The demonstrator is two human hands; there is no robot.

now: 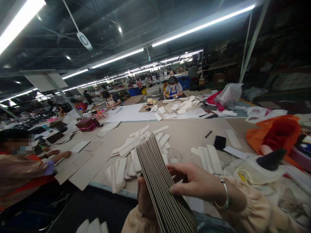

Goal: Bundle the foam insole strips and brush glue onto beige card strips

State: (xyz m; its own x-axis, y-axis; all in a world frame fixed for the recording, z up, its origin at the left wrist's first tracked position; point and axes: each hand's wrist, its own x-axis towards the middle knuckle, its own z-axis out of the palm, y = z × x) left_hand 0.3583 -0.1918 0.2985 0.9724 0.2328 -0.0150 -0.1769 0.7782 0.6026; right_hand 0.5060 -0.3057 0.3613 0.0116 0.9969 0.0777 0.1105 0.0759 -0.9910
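While the stack of dark-edged strips [161, 173] is clasped between left hand [145, 197] and right hand [191, 179], some might be spilled below both hands by uneven pressure.

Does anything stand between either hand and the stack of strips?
Nothing visible does. The right hand's thumb meets the stack directly, and the left hand is against its other side. The loose pale pieces lie beyond, on the table.

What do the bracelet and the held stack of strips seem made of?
Bracelet: probably metal, smooth and silvery, judging by its bright highlights. Stack of strips: perhaps cardboard, matt; thin, straight edges in dark and pale lines suggest stiff layers, but I can't be sure.
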